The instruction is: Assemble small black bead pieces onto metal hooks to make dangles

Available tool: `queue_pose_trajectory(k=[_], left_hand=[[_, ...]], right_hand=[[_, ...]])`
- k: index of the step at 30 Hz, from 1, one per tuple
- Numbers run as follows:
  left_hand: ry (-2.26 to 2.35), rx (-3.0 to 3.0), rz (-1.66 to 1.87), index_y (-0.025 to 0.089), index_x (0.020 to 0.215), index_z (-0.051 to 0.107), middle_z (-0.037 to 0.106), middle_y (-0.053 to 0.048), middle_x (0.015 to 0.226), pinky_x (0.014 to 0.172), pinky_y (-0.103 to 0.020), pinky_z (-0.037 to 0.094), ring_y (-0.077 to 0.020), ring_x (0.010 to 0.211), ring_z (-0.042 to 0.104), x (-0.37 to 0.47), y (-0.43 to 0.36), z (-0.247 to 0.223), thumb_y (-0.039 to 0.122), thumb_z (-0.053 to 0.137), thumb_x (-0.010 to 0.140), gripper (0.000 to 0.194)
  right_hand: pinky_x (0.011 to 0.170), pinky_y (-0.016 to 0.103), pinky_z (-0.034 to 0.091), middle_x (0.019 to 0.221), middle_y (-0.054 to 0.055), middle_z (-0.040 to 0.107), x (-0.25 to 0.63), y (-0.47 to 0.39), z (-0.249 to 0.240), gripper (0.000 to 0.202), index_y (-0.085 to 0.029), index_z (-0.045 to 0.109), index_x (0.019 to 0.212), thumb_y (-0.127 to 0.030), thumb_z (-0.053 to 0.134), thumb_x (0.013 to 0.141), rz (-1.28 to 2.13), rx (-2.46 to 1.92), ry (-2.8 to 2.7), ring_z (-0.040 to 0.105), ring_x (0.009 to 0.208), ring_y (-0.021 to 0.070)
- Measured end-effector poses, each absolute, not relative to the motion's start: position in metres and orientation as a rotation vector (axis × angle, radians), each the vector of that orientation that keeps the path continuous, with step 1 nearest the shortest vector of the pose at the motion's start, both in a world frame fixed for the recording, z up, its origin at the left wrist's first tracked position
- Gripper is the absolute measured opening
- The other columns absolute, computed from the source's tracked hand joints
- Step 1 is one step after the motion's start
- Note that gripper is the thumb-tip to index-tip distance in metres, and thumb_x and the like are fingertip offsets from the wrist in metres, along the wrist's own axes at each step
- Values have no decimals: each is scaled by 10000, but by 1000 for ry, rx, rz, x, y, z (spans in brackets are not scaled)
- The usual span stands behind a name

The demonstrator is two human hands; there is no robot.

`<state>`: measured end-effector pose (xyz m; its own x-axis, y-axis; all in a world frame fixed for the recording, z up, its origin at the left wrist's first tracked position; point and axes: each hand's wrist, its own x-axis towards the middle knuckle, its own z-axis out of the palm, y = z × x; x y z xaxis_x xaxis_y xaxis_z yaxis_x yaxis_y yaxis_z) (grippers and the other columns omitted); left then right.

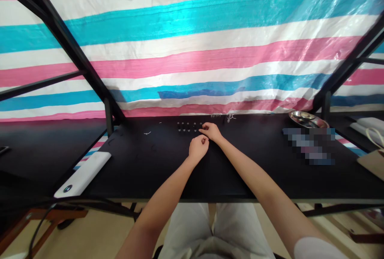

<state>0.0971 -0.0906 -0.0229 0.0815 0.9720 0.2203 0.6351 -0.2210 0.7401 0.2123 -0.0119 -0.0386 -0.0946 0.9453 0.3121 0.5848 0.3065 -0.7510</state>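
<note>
My right hand [211, 131] reaches to the right end of a row of small dark pieces with light ends [184, 127] on the black table. Its thumb and forefinger close around the end piece [201, 123], which is partly hidden by the fingers. Just below and to the left, my left hand [198, 148] hovers close to the tabletop with its fingers curled together. Whatever it may hold is hidden. The two hands almost touch.
Several small pieces [215, 116] line the table's back edge, beside a bundle of white strands [230, 117]. A shiny metal dish [307, 119] and a blurred-out item [310, 147] lie right. At left sits a white oblong device [84, 175]. Black frame bars [64, 39] slant up both sides.
</note>
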Motion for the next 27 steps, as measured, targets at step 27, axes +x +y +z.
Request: queue_pose_trajectory(k=[27], left_hand=[[883,1267,1239,139,899,536,607,-12,737,342,-161,301,-34,390,470,101,-99,5,395,663,669,367]], right_hand=[[593,267,450,929,30,581,252,-110,-2,350,-250,495,1181,-326,420,848,636,-944,-1350,505,582,87]])
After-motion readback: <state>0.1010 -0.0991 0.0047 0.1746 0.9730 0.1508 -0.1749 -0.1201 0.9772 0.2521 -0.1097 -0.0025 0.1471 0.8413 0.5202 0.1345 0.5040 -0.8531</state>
